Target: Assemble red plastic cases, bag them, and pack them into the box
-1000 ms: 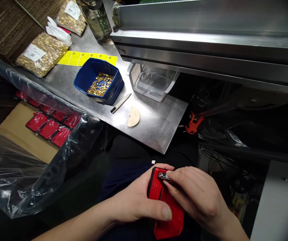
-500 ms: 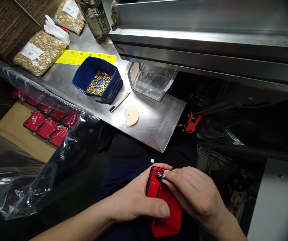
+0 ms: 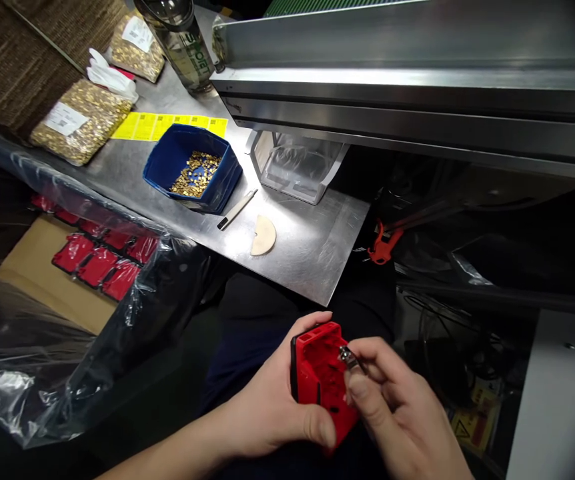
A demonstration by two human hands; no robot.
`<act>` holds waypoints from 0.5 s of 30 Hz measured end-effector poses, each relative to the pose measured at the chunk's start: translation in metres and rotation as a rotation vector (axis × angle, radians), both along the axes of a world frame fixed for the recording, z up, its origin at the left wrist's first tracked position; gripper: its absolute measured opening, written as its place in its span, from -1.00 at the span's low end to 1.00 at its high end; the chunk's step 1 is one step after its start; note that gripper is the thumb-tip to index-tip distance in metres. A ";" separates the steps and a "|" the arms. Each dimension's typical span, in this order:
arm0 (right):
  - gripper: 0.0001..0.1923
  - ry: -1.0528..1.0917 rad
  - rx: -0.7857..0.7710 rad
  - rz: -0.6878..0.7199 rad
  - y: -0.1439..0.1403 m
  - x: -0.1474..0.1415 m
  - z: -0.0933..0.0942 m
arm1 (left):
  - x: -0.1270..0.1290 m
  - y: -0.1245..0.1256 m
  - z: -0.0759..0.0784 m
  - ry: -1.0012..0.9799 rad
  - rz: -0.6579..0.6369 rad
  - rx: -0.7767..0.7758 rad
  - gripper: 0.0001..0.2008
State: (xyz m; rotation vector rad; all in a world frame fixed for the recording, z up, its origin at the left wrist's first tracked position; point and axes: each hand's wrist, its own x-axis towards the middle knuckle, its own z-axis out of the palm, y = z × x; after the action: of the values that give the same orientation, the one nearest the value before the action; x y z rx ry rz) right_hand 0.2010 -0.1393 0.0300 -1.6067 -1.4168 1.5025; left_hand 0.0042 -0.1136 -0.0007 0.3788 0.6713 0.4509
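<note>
Just off the metal table's [image 3: 307, 247] near corner, I see the left hand [image 3: 280, 403] gripping a hollow, black-edged red case [image 3: 308, 381]. The right hand [image 3: 400, 407] pinches a shiny clipper [image 3: 351, 361] at its open side.

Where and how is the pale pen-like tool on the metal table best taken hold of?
Probably by pinching the pen-like tool across its mid-shaft, coming from above and the person's side: it lies flat and slim, its narrow tip pointing away, and the blue bin stands close on the far side.
</note>
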 end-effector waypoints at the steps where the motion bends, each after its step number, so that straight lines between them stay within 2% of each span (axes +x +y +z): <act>1: -0.75 0.059 -0.085 0.022 -0.001 -0.003 0.001 | -0.001 0.000 0.001 0.009 -0.011 -0.002 0.15; 3: -0.67 0.100 -0.198 0.055 -0.002 -0.010 0.003 | -0.003 0.001 0.002 0.006 -0.034 -0.016 0.17; 6: -0.63 0.047 -0.284 0.056 0.001 -0.019 0.005 | -0.004 0.002 0.005 0.013 -0.068 -0.012 0.12; 11: -0.67 0.060 -0.275 0.023 0.006 -0.025 0.009 | -0.002 0.006 0.006 0.065 -0.111 0.043 0.05; 15: -0.65 0.087 -0.316 0.083 0.007 -0.024 0.005 | -0.003 0.008 0.005 0.090 -0.113 0.063 0.06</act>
State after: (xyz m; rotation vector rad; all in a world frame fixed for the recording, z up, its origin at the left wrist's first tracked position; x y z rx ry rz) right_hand 0.1771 -0.1326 0.0351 -1.6548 -1.2599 1.8983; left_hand 0.0016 -0.1059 0.0041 0.4961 0.7203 0.3492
